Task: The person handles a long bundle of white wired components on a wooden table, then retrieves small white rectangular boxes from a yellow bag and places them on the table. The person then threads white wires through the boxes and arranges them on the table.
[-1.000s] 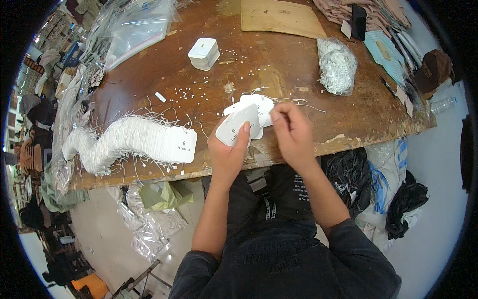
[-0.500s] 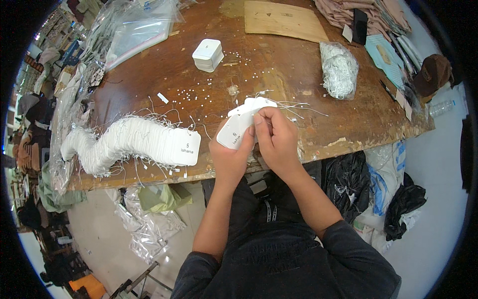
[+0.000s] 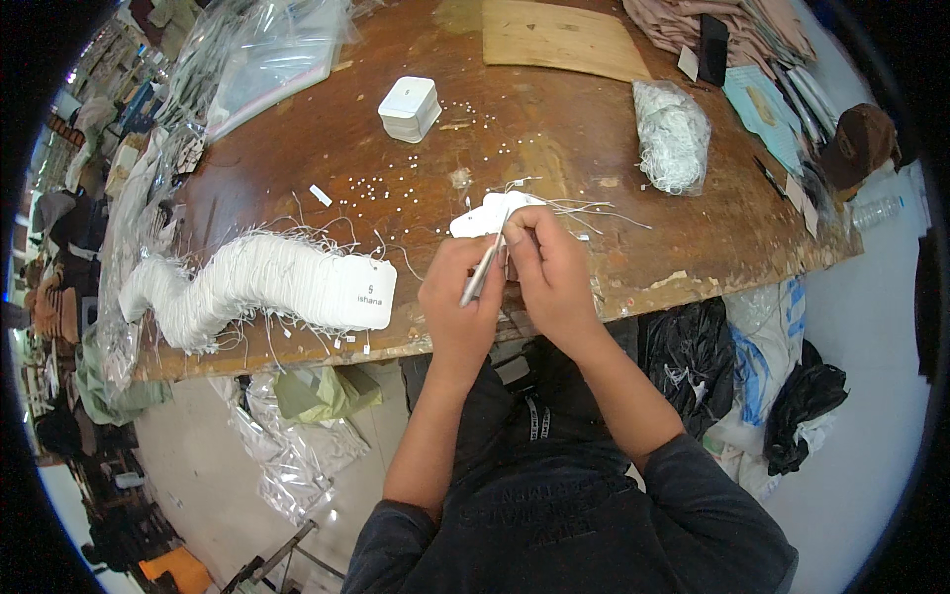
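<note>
Near the table's front edge my left hand (image 3: 461,292) grips white hang tags (image 3: 479,274), turned edge-on so their faces barely show. Against their upper end, the thumb and fingers of my right hand (image 3: 546,259) are pinched together; whatever lies between the fingertips is too small to make out. Just beyond both hands lie loose white tags (image 3: 485,217), with white strings (image 3: 594,209) reaching out to the right. A long curving row of strung tags (image 3: 257,287) stretches along the table to my left. Farther back stands a neat stack of tags (image 3: 409,109).
A clear bag of white strings (image 3: 671,139) sits at the right on the wooden table (image 3: 327,119). Plastic sleeves (image 3: 267,69) cover the far left, a brown board (image 3: 564,38) the back. Folded garments (image 3: 663,22) and a cap (image 3: 859,146) are at the right. Tiny white bits are scattered mid-table.
My left hand has turned the tags from face-up to edge-on. My right hand stays pinched at their upper end, hardly moved.
</note>
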Demonstrator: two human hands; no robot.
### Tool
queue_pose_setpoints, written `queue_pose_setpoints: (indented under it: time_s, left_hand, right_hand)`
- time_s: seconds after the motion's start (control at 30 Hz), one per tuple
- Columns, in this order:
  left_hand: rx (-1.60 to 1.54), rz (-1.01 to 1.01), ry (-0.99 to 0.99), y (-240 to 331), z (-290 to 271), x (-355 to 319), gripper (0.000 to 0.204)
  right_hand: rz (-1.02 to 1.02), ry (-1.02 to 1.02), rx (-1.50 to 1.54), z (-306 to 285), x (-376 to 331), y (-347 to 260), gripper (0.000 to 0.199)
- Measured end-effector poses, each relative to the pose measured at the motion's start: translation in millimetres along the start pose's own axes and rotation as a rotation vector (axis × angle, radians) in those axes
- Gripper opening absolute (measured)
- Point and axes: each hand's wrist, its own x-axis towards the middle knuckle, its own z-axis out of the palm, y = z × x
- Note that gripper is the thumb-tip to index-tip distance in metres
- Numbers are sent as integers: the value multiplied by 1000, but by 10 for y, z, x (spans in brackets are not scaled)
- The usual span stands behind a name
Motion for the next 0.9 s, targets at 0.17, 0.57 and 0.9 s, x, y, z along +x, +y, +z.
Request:
queue_pose_setpoints:
  time_s: [0.17, 0.57, 0.9]
  left_hand:
    - [337, 206, -27, 34, 50, -22, 30]
    - [274, 314, -169, 31, 27, -66, 31]
    - [-226, -356, 151, 44, 39, 72, 29]
  right_hand:
    - [297, -70, 274, -217, -7, -45, 14]
    - [208, 188, -238, -706, 93, 244, 23]
    - [29, 434, -1071, -1530, 569, 397, 20]
